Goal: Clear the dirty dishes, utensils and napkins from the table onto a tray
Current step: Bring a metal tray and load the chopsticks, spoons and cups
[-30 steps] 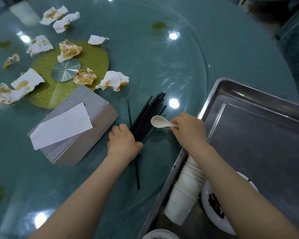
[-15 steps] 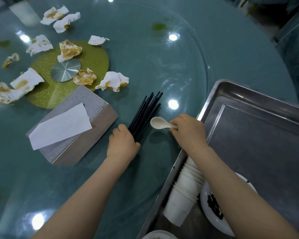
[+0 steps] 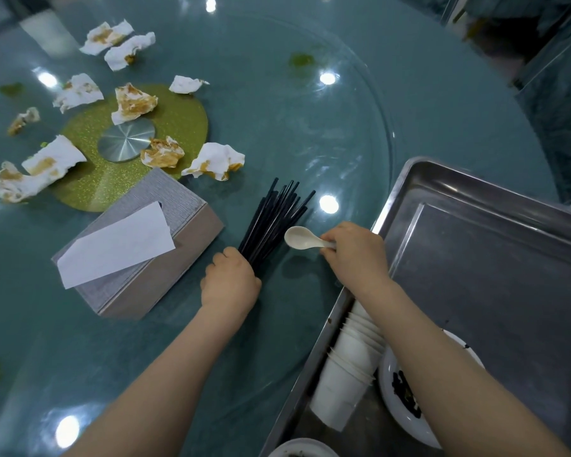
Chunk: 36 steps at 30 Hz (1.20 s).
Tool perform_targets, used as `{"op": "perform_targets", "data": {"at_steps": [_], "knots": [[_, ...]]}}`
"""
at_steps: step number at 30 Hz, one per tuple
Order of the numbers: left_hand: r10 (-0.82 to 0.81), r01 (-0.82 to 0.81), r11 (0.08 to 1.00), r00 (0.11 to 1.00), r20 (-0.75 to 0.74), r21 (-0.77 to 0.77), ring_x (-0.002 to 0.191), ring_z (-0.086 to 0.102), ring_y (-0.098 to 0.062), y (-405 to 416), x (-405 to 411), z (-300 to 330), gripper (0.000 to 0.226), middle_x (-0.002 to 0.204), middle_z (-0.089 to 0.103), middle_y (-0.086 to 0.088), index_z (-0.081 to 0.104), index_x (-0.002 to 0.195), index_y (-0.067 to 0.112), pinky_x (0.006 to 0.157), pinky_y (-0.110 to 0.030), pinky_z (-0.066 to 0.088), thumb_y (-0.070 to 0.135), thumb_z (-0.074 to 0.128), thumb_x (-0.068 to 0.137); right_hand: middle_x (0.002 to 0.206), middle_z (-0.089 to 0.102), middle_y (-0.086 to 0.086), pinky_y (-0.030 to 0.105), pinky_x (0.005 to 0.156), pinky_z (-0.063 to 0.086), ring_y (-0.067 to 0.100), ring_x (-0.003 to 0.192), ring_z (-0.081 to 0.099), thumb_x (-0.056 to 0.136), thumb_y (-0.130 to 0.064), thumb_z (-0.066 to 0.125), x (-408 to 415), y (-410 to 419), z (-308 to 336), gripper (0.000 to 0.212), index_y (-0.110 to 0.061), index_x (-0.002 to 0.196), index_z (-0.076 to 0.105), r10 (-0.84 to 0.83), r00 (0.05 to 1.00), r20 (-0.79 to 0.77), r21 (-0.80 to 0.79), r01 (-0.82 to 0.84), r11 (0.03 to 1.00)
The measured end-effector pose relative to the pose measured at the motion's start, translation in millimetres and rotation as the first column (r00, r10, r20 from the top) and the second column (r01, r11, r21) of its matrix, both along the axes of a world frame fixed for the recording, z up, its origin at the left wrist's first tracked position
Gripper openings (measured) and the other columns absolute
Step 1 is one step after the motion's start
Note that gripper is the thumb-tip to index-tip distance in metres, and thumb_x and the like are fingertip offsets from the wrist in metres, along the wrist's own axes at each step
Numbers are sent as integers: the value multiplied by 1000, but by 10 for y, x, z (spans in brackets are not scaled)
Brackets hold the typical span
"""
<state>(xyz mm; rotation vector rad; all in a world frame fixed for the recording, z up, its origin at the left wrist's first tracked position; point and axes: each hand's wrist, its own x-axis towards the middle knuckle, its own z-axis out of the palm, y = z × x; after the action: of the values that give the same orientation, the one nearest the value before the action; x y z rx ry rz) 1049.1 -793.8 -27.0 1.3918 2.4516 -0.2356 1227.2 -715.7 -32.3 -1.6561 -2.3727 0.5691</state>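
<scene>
My left hand grips a bundle of black chopsticks by their near ends; their tips fan out away from me above the glass table. My right hand pinches the handle of a white ceramic spoon, its bowl pointing left beside the chopsticks. A steel tray sits at the right, holding a lying stack of white paper cups and a dirty white plate. Several stained, crumpled napkins lie scattered over the table's left and middle.
A grey tissue box with a white tissue sticking out lies just left of my left hand. A gold disc with a metal hub marks the turntable's centre. Another bowl's rim shows at the bottom edge.
The loose chopsticks that lay on the glass have been gathered into my left hand's bundle and lifted at the near end. The right hand with the spoon has barely moved.
</scene>
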Motion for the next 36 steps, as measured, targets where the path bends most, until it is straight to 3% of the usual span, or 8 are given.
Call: {"op": "perform_targets", "data": {"at_steps": [5,9,14,19,23,30,33,36], "knots": [[-56,55,998,998,-14,-41,108,53,-31,-6,-45,19,40,121,49,-19,40,117,-2,87,-32,43,24,56,90,73,63,-7,20,50,25,14,66,52,90,-29,60,39,14,110,13,-26,92,72,-9,999,-47,-96,5,995],[-49,47,998,998,-35,-46,109,53,-33,-97,-86,51,43,123,46,-19,42,118,-1,88,-34,44,31,55,92,67,60,-12,14,53,32,8,63,53,86,-26,66,121,-72,217,10,-24,91,74,-90,953,-290,-136,52,989],[-39,39,999,999,8,-25,103,57,-36,-269,-179,165,30,113,58,-19,43,108,2,74,-35,41,26,52,94,73,69,-10,28,69,49,10,71,62,81,-26,72,278,-199,500,12,-24,92,76,-174,870,-462,-92,148,985],[-29,28,999,997,72,15,92,56,-36,-478,-79,369,24,106,58,-18,32,92,8,65,-34,35,23,50,95,66,63,-20,19,61,43,-1,66,59,81,-27,72,641,-504,595,10,-27,91,76,-217,895,-390,-99,194,976],[-62,46,992,987,146,115,73,42,-29,-661,126,537,24,83,49,-12,31,89,8,63,-35,34,21,50,93,63,62,-11,17,51,37,3,62,55,82,-32,72,1054,-959,507,6,-33,76,73,-286,899,-332,-134,255,958],[-183,139,967,962,201,213,55,41,-19,-952,452,766,21,66,43,-3,33,86,11,46,-32,25,22,50,92,70,66,5,30,59,37,27,74,62,76,-22,73,1548,-1701,149,8,-14,75,74,-414,910,-5,-210,404,890],[-216,162,956,952,216,244,58,46,-21,-1088,603,795,22,68,46,-1,35,88,13,49,-33,31,29,48,94,78,71,5,29,65,44,25,80,65,76,-23,71,1555,-1799,115,9,-16,80,75,-417,909,2,-269,402,875],[-241,175,949,939,245,262,58,48,-18,-1204,754,826,22,70,50,0,36,86,16,47,-31,32,32,48,94,104,71,6,31,83,47,25,99,63,76,-22,72,1522,-1824,184,28,-17,103,74,-384,923,-33,-209,369,906]]}}
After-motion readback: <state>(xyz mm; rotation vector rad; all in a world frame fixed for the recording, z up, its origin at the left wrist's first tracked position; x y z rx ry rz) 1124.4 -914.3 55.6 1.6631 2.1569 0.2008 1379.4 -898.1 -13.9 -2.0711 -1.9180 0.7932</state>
